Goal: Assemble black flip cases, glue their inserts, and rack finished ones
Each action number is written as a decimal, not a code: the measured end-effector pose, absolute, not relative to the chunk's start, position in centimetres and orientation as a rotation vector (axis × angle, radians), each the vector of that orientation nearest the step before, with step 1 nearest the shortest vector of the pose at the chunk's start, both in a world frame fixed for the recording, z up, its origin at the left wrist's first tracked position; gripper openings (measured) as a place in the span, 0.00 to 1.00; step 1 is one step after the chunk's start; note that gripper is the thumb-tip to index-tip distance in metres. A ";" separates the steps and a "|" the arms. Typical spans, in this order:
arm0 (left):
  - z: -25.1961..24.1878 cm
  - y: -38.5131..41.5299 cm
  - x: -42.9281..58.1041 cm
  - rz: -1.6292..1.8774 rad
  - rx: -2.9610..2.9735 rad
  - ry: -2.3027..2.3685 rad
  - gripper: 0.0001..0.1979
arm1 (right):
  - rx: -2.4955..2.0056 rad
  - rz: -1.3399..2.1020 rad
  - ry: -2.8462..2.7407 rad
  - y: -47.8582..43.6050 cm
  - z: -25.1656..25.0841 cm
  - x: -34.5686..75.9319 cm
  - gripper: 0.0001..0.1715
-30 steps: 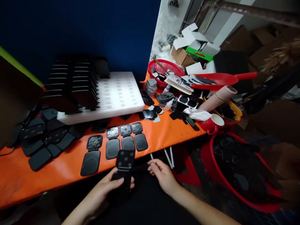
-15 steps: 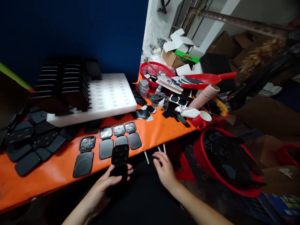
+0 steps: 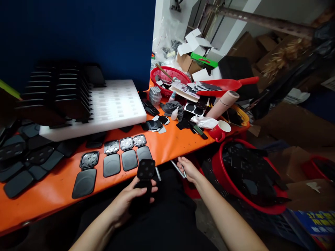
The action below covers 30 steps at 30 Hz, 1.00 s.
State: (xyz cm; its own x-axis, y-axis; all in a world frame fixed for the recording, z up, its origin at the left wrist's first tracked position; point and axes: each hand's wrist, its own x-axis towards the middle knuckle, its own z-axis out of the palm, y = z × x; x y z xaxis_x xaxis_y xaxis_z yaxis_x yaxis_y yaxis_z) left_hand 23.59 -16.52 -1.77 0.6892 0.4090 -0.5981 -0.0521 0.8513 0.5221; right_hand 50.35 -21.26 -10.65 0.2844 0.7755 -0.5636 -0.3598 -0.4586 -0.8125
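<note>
My left hand (image 3: 131, 200) holds an opened black hinged case (image 3: 146, 169) in front of the table's edge, its square upper half with round recesses tilted up and its lower half dark against my clothing. At the edge of the orange tabletop, my right hand (image 3: 188, 168) has its fingers closed around a thin metal rod (image 3: 185, 173). Beside it a second metal rod (image 3: 177, 168) juts out, and a third metal rod (image 3: 158, 173) shows right of the held case. Several similar opened black cases (image 3: 111, 164) lie in a row on the tabletop.
A white foam block (image 3: 117, 104) carries rows of upright black cases (image 3: 72, 94). More black cases (image 3: 42, 167) are piled at left. A red mug (image 3: 217, 134), pink flask (image 3: 222, 104) and red basket (image 3: 178, 74) crowd the right. Below stands a red tub (image 3: 220, 174) of black parts.
My right hand has moved to the metal rods and closed its fingers on one. The view has shifted; my left hand still holds the case, now slightly farther right.
</note>
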 end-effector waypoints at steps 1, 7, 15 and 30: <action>-1.8 -16.6 23.7 0.266 0.492 0.779 0.19 | -1.531 1.417 -0.394 -21.3 -10.6 50.6 0.24; -2.0 -16.7 24.2 0.267 0.487 0.838 0.19 | -1.579 1.405 -0.352 -21.2 -10.5 50.2 0.23; -2.6 -16.9 23.8 0.301 0.425 0.833 0.16 | -1.581 1.421 -0.383 -22.6 -10.4 48.5 0.23; -2.9 -15.9 24.7 0.285 0.433 0.753 0.17 | -1.676 1.302 -0.699 -21.2 -11.6 51.8 0.23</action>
State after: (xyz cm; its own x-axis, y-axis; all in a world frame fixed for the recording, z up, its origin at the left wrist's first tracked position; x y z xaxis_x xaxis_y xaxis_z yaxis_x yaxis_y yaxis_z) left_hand 24.67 -15.90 -2.88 0.6979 0.3991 -0.5946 -0.0954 0.8747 0.4752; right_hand 51.76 -21.19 -11.57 0.2929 0.8384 -0.4596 -0.0797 -0.4577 -0.8856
